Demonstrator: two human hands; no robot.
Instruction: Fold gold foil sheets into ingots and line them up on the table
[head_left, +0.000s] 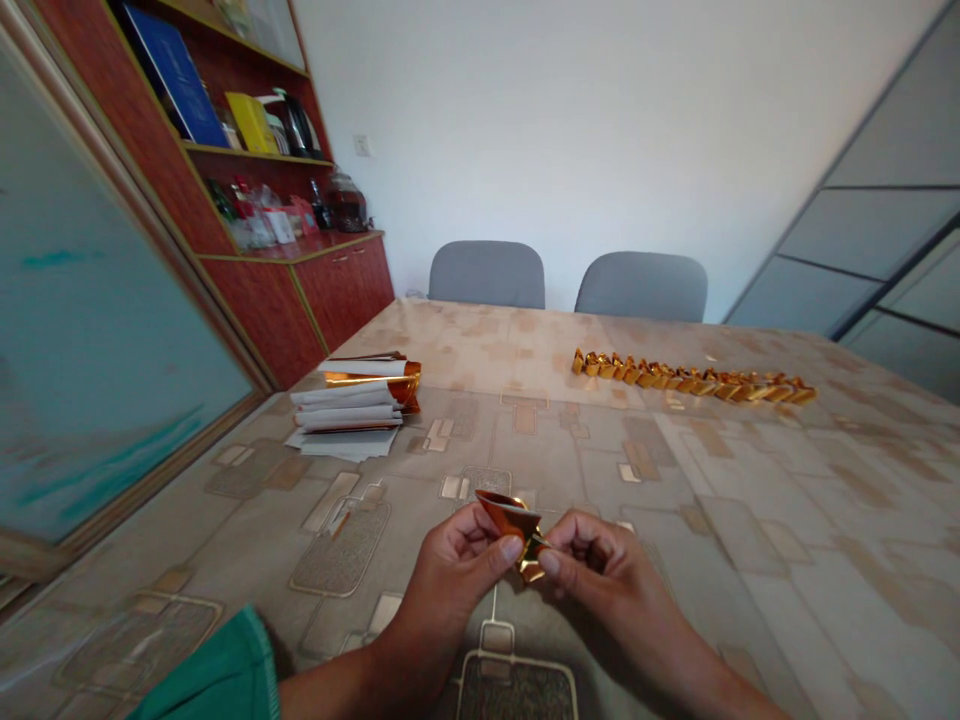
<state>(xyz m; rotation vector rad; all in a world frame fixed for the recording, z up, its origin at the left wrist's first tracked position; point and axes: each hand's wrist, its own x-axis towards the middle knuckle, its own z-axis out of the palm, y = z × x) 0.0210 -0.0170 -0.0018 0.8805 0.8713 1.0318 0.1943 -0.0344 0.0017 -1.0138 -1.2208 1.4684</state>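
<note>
A small piece of folded gold foil paper (510, 515) is held up between both hands, just above the table. My left hand (463, 565) pinches its left side between thumb and fingers. Its right end is gripped by my right hand (596, 560), thumb against curled fingers. The upper part of the piece stands open like a pocket, with a pale inner edge showing. Crumpled shiny folds hang below, between the two thumbs. Several fingertips are hidden behind the foil.
On the left of the patterned tablecloth (420, 490) lies a stack of white-backed gold sheets (349, 415). A long row of folded gold foil pieces (690, 380) stretches along the back right. Two grey chairs (487, 272) stand behind the table, with a red-brown cabinet (341, 285) at the back left.
</note>
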